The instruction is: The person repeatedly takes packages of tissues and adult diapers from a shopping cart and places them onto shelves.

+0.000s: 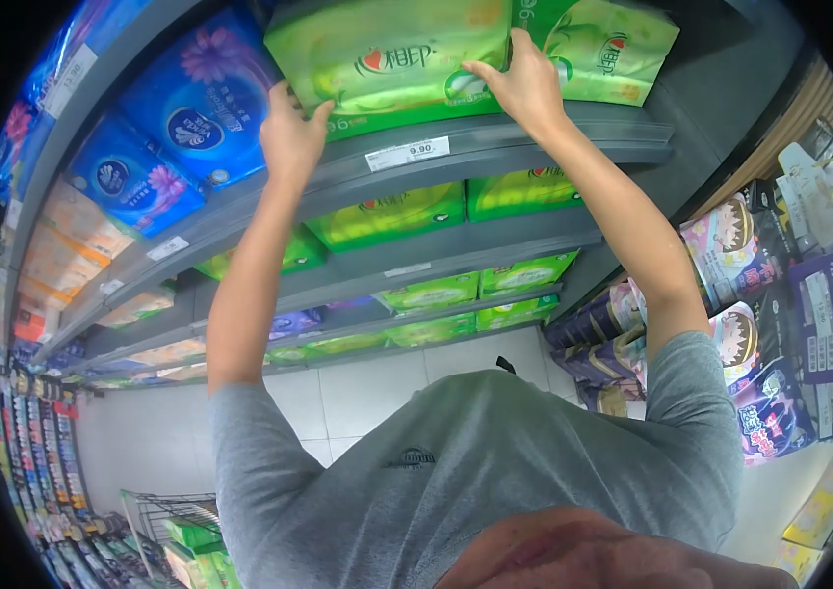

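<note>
The left hand (pixel 294 135) and right hand (pixel 526 83), thumbs spread from fingers, are at opposite ends of the light-green rectangular plastic-wrapped pack (pixel 392 67) on the grey shelf (pixel 515 139). Its top is cut off; I cannot tell whether either grip holds it.

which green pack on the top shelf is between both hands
The light-green plastic-wrapped pack above the white price tag, between left hand and right hand; its green neighbour sits mostly right of both.

Price tags (pixel 408 153) on stocked shelves (pixel 629 135) mark a shop.
</note>
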Available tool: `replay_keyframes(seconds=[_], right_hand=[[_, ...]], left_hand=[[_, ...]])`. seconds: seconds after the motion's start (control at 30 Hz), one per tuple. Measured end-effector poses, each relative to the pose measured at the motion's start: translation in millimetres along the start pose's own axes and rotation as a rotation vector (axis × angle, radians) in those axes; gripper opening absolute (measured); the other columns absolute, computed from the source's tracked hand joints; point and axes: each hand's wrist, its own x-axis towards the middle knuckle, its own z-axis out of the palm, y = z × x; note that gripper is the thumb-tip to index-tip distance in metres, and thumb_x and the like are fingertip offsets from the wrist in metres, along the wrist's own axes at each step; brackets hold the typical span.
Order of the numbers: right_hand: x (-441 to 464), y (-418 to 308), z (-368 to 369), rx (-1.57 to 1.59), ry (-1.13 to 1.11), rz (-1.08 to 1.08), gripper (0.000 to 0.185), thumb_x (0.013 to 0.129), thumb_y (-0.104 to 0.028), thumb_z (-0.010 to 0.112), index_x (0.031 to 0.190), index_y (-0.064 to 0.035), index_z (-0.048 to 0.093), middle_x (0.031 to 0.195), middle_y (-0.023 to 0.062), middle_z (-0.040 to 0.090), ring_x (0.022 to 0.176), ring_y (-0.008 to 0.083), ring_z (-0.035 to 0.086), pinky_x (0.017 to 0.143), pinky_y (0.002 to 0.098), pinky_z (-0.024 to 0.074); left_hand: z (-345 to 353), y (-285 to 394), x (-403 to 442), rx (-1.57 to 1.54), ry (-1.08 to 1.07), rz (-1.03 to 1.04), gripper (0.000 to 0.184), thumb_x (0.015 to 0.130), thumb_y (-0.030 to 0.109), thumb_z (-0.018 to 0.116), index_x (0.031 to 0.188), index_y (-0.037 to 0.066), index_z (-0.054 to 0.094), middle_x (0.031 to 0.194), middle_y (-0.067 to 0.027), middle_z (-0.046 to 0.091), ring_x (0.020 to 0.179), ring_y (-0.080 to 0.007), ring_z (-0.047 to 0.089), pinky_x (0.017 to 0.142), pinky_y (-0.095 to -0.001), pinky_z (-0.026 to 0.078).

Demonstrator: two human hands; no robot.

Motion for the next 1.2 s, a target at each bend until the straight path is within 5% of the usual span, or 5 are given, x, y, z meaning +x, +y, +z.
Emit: replay_keyframes(seconds=[0.27, 0.43, 0.67, 0.83, 1.2], right_hand=[[12, -2, 4, -0.186, -0.037, -0.011, 0.048, 0.073, -0.034, 0.077, 0.091, 0.0054, 0.057, 0.078, 0.0227, 0.065, 0.072, 0.0373, 0.065, 0.064, 0.0410, 0.0522], [10, -8, 1, -0.146, -0.070, 0.118, 0.048, 0.075, -0.022, 0.074, 0.102, 0.0030, 0.044, 0.089, 0.0263, 0.060, 0.083, 0.0447, 0.060, 0.070, 0.0469, 0.0505], [-12, -18, -4, -0.088, -0.022, -0.301, 0.035, 0.076, -0.014, 0.069, 0.101, -0.0022, 0.049, 0.086, 0.0194, 0.060, 0.077, 0.0389, 0.061, 0.066, 0.0469, 0.0493], [-9, -42, 0, -0.017, -0.428, 0.056, 0.048, 0.079, -0.022, 0.066, 0.121, -0.0064, 0.050, 0.086, 0.0167, 0.065, 0.084, 0.0367, 0.062, 0.073, 0.0438, 0.0499], [-40, -90, -12, 0.062, -0.313, 0.119, 0.046, 0.078, -0.018, 0.070, 0.119, -0.0047, 0.054, 0.099, 0.0161, 0.066, 0.093, 0.0311, 0.063, 0.079, 0.0385, 0.0507]], left_hand=[[6, -3, 8, 0.155, -0.045, -0.017, 0.064, 0.072, 0.025, 0.078, 0.121, -0.005, 0.049, 0.097, -0.0214, 0.067, 0.080, -0.0294, 0.069, 0.070, -0.0370, 0.053], [-1, -9, 9, 0.364, -0.060, 0.089, 0.037, 0.077, 0.037, 0.073, 0.076, 0.002, 0.061, 0.062, -0.0137, 0.064, 0.062, -0.0329, 0.065, 0.057, -0.0410, 0.051], [-13, 8, -5, 0.141, -0.066, 0.466, 0.025, 0.076, 0.029, 0.072, 0.088, 0.009, 0.065, 0.078, -0.0085, 0.067, 0.077, -0.0290, 0.065, 0.063, -0.0400, 0.051], [0, 9, 1, 0.012, -0.331, 0.288, 0.057, 0.078, 0.029, 0.073, 0.130, 0.019, 0.052, 0.105, -0.0177, 0.062, 0.084, -0.0266, 0.064, 0.077, -0.0374, 0.052], [-31, 40, -43, -0.336, -0.046, 0.357, 0.036, 0.079, 0.018, 0.072, 0.112, 0.007, 0.064, 0.094, -0.0126, 0.066, 0.082, -0.0236, 0.064, 0.075, -0.0333, 0.051]])
